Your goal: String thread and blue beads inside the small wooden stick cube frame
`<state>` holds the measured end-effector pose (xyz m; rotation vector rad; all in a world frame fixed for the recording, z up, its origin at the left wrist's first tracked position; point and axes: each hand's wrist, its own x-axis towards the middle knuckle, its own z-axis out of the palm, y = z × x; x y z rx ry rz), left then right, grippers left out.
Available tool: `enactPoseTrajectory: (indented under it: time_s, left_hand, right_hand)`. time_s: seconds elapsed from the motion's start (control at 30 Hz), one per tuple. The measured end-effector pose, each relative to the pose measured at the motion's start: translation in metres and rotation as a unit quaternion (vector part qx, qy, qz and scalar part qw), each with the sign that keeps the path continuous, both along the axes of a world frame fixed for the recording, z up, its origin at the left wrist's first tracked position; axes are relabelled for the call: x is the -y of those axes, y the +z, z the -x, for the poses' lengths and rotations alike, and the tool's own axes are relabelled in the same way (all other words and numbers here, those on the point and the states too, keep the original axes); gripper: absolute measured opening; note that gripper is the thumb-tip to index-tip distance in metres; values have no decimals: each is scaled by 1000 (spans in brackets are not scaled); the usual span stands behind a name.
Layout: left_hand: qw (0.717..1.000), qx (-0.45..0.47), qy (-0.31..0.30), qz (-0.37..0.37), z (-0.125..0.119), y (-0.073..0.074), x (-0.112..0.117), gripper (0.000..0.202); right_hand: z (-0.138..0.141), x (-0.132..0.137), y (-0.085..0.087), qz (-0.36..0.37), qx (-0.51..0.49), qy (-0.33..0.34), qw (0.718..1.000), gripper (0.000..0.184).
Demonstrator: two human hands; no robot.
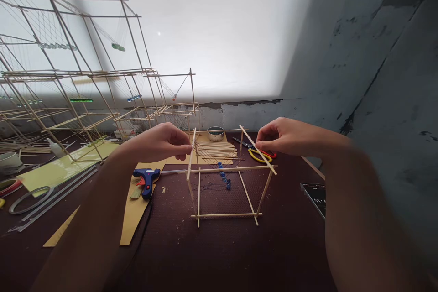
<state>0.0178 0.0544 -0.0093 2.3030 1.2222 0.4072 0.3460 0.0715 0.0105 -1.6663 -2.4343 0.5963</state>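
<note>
A small box-shaped frame of thin wooden sticks point(226, 215) stands on the dark table in front of me. Blue glass marbles point(222, 174) hang in a row on fine threads inside it. My left hand point(167, 141) is closed in a pinch at the frame's upper left stick. On the opposite side, my right hand point(278, 137) pinches at the upper right stick, where whitish thread or glue shows along the wood. Whether the fingertips also grip thread is too small to tell. A blue glue gun point(148, 181) lies left of the frame, its nozzle toward the frame.
Larger stick frames with hanging marbles point(82, 100) stand at the left. Behind the small frame are loose sticks point(219, 151), a round metal tin point(216, 133) and yellow-handled scissors point(260, 155). A phone point(313, 197) lies at right, clear glue sticks point(61, 198) at left.
</note>
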Motion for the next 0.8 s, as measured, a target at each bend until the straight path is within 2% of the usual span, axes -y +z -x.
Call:
enactPoseTrajectory:
  time_s: [0.8]
  left_hand:
    - [1000, 4, 3, -4, -1, -1, -2, 31]
  right_hand:
    - [-1, -2, -2, 2, -2, 7, 1000, 32]
